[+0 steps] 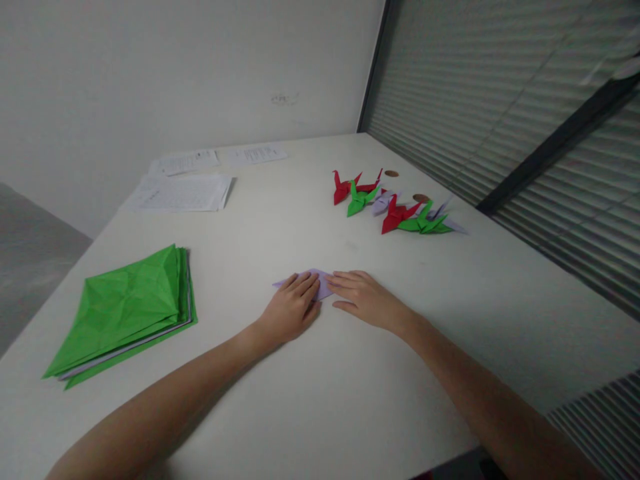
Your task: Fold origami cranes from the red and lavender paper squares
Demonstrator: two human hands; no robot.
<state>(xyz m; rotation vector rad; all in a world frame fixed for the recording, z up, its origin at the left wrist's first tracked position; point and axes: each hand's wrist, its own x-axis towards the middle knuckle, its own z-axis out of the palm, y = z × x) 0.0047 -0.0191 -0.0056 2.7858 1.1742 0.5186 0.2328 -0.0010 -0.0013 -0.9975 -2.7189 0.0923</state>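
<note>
A small folded lavender paper (323, 283) lies flat on the white table (350, 373), in the middle. My left hand (293, 307) rests palm down on its left part, fingers stretched flat over it. My right hand (365, 297) lies flat beside it on the right, fingertips pressing the paper's right edge. Both hands cover most of the paper.
A stack of green square sheets (127, 310) lies at the left. Several folded paper cranes, red (397, 215), green (363, 199) and lavender, sit at the back right with two brown coins (421, 198). Printed white sheets (180, 192) lie at the far left. Window blinds run along the right edge.
</note>
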